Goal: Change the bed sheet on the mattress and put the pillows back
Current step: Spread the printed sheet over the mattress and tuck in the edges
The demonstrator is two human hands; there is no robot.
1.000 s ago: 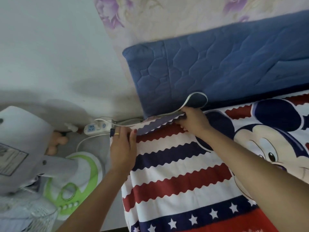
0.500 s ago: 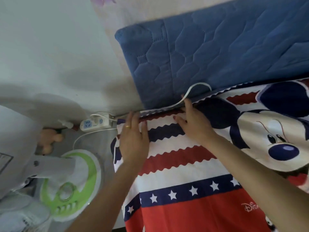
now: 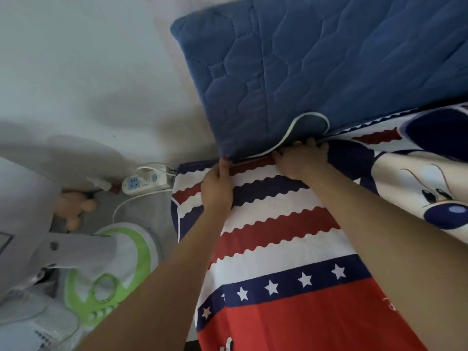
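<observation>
A cartoon bed sheet [image 3: 291, 239] with red, white and navy stripes and stars lies spread over the mattress. A blue quilted pad [image 3: 316, 67] stands folded up against the wall behind it. My left hand [image 3: 216, 186] lies on the sheet near its top left corner, fingertips pushed into the seam under the blue pad. My right hand [image 3: 302, 158] presses the sheet's top edge into the same seam, its fingertips hidden under the pad. A white cord [image 3: 293, 127] loops out just above my right hand.
A white power strip [image 3: 144, 182] with plugs lies on the floor by the wall, left of the bed. A white and green fan base [image 3: 114, 269] stands on the floor below it. A beige toy [image 3: 74, 206] lies near the wall.
Both hands have pushed forward with the sheet's top edge, from flat on the stripes to the seam under the blue pad. The view has moved closer to the wall.
</observation>
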